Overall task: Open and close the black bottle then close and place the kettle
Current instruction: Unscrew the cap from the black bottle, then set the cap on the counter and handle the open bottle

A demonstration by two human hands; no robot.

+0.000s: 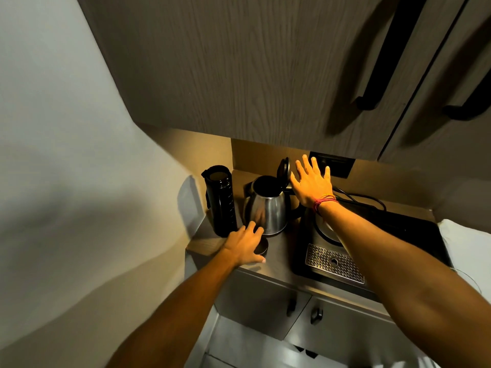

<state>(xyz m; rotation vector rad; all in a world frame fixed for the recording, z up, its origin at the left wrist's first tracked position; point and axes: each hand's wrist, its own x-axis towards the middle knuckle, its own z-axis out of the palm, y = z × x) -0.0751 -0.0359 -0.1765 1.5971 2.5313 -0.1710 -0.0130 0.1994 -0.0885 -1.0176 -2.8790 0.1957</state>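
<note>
A tall black bottle (221, 200) stands uncapped at the back left of the counter. Its round black cap (261, 247) lies on the counter in front of the kettle, and my left hand (245, 244) rests over it with fingers curled on its top. The steel kettle (267, 209) stands right of the bottle, its black lid (283, 170) flipped up and open. My right hand (312, 181) hovers with fingers spread just right of the raised lid, thumb near the lid hinge, holding nothing.
A black tray (398, 235) with a round kettle base (326, 229) and a perforated metal drip grate (333, 262) sits to the right. A power cord (364, 197) runs behind. Wooden wall cabinets (239, 75) hang low overhead. A wall stands at left.
</note>
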